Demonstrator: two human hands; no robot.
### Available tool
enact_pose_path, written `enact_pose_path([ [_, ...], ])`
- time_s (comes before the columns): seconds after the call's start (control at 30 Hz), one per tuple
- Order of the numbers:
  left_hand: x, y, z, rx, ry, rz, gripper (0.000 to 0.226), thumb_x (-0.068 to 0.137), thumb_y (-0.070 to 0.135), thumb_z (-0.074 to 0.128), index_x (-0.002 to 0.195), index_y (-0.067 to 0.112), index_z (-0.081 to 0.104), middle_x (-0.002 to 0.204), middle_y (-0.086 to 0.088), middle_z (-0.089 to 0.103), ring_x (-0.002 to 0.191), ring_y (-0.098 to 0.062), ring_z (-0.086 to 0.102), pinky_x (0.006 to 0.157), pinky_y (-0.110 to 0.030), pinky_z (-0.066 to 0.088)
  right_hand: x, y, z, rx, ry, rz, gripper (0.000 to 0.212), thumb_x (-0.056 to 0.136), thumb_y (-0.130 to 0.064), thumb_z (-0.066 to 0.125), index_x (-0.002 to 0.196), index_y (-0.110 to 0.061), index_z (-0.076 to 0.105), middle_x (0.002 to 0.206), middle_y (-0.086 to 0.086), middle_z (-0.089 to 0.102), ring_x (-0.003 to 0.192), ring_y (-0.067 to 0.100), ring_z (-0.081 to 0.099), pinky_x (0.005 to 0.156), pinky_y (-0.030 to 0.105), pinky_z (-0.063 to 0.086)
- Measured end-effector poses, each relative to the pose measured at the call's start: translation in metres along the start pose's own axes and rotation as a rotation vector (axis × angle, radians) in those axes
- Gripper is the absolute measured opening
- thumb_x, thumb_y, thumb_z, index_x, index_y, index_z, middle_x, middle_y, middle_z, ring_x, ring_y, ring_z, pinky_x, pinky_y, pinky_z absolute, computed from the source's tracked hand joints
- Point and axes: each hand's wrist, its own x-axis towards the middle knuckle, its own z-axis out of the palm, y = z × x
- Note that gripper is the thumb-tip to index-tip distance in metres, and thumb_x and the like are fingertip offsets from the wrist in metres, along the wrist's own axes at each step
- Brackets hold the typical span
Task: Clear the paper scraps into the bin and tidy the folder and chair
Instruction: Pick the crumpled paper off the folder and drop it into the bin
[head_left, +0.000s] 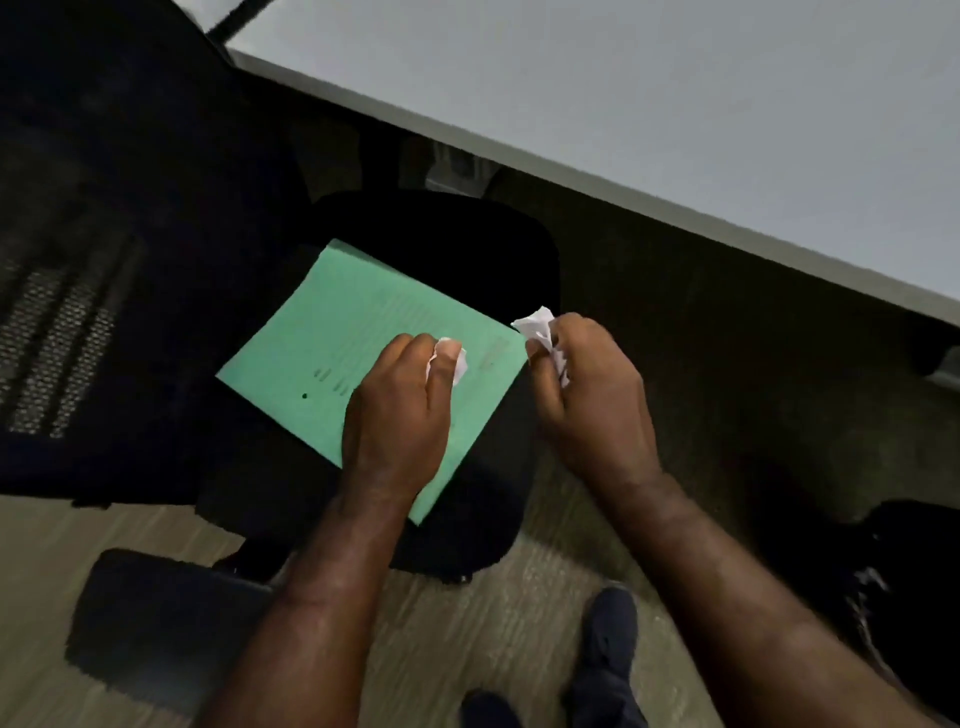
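A green folder (332, 353) lies flat on the seat of a black office chair (467, 244). My left hand (397, 415) rests over the folder's near half, fingers curled around a crumpled white paper scrap (457, 358). My right hand (592, 400) hovers at the folder's right corner, closed on another crumpled white paper scrap (537, 325). A dark bin (914, 587) with something white inside stands on the floor at the lower right, partly cut off.
The chair's mesh backrest (67, 332) fills the left side, with an armrest (156, 618) near the bottom left. A grey desk (675, 104) runs diagonally across the top right. My dark shoes (608, 649) stand on the wood-look floor.
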Motion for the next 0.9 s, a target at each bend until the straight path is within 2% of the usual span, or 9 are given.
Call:
enact_pose_path([
  [0.23, -0.030, 0.114, 0.088, -0.251, -0.254, 0.126, 0.043, 0.098, 0.036, 0.035, 0.082, 0.010, 0.065, 0.077, -0.003, 0.066, 0.072, -0.018, 0.060, 0.066, -0.031, 0.044, -0.075, 0.091, -0.108, 0.009, 0.186, 0.290, 0.012, 0.094, -0.019, 0.057, 0.085, -0.012, 0.052, 0.083, -0.002, 0.046, 0.069, 0.003, 0.045, 0.058, 0.009, 0.035],
  [0.3, -0.041, 0.144, 0.114, -0.294, -0.315, 0.145, 0.040, 0.098, 0.033, 0.036, 0.077, 0.012, 0.063, 0.073, -0.002, 0.064, 0.070, -0.011, 0.059, 0.063, -0.022, 0.042, -0.094, 0.116, -0.133, 0.000, 0.246, 0.347, 0.012, 0.093, -0.017, 0.059, 0.086, -0.010, 0.053, 0.082, -0.002, 0.045, 0.067, 0.001, 0.044, 0.058, 0.007, 0.034],
  [0.37, -0.057, 0.183, 0.145, -0.349, -0.375, 0.170, 0.036, 0.099, 0.032, 0.037, 0.069, 0.025, 0.056, 0.069, 0.005, 0.060, 0.066, -0.003, 0.055, 0.059, -0.010, 0.036, -0.117, 0.146, -0.163, -0.022, 0.318, 0.414, 0.012, 0.093, -0.016, 0.059, 0.087, -0.007, 0.055, 0.082, 0.000, 0.046, 0.065, 0.005, 0.041, 0.058, 0.007, 0.033],
  [0.5, -0.095, 0.256, 0.201, -0.464, -0.489, 0.177, 0.040, 0.100, 0.029, 0.041, 0.061, 0.036, 0.047, 0.060, 0.015, 0.053, 0.061, 0.006, 0.053, 0.055, -0.005, 0.036, -0.167, 0.203, -0.215, -0.035, 0.454, 0.546, 0.011, 0.094, -0.018, 0.058, 0.089, -0.008, 0.056, 0.084, 0.000, 0.049, 0.069, 0.001, 0.044, 0.062, 0.005, 0.033],
  [0.57, -0.117, 0.285, 0.234, -0.493, -0.591, 0.180, 0.040, 0.099, 0.031, 0.041, 0.059, 0.035, 0.048, 0.058, 0.016, 0.056, 0.062, 0.008, 0.055, 0.056, -0.004, 0.036, -0.196, 0.235, -0.237, -0.023, 0.522, 0.652, 0.011, 0.094, -0.021, 0.058, 0.088, -0.012, 0.056, 0.085, 0.000, 0.052, 0.071, 0.001, 0.047, 0.062, 0.007, 0.033],
  [0.63, -0.145, 0.309, 0.273, -0.508, -0.757, 0.134, 0.043, 0.100, 0.030, 0.042, 0.058, 0.029, 0.047, 0.054, 0.018, 0.057, 0.058, 0.008, 0.055, 0.057, -0.005, 0.038, -0.229, 0.269, -0.255, 0.006, 0.573, 0.789, 0.015, 0.094, -0.023, 0.058, 0.083, -0.015, 0.053, 0.081, 0.002, 0.055, 0.071, 0.009, 0.050, 0.062, 0.018, 0.037],
  [0.7, -0.176, 0.329, 0.313, -0.481, -0.974, 0.013, 0.044, 0.101, 0.024, 0.044, 0.056, 0.021, 0.047, 0.045, 0.012, 0.054, 0.054, 0.002, 0.054, 0.058, -0.013, 0.043, -0.263, 0.305, -0.266, 0.076, 0.554, 0.961, 0.020, 0.093, -0.025, 0.059, 0.078, -0.014, 0.053, 0.074, 0.001, 0.056, 0.069, 0.016, 0.053, 0.062, 0.030, 0.038],
  [0.8, -0.221, 0.352, 0.366, -0.340, -1.249, -0.102, 0.044, 0.100, 0.016, 0.044, 0.056, 0.014, 0.048, 0.048, -0.003, 0.049, 0.055, -0.016, 0.049, 0.065, -0.029, 0.040, -0.300, 0.351, -0.275, 0.256, 0.394, 1.263, 0.033, 0.093, -0.034, 0.058, 0.066, -0.016, 0.050, 0.067, 0.000, 0.054, 0.070, 0.022, 0.054, 0.062, 0.030, 0.035],
  [0.9, -0.250, 0.373, 0.408, -0.240, -1.356, -0.236, 0.035, 0.100, 0.016, 0.044, 0.068, 0.007, 0.054, 0.048, -0.006, 0.047, 0.044, -0.011, 0.042, 0.046, -0.022, 0.031, -0.314, 0.389, -0.282, 0.265, 0.285, 1.395, 0.026, 0.092, -0.029, 0.060, 0.071, -0.015, 0.053, 0.078, 0.007, 0.061, 0.084, 0.029, 0.061, 0.064, 0.028, 0.033],
])
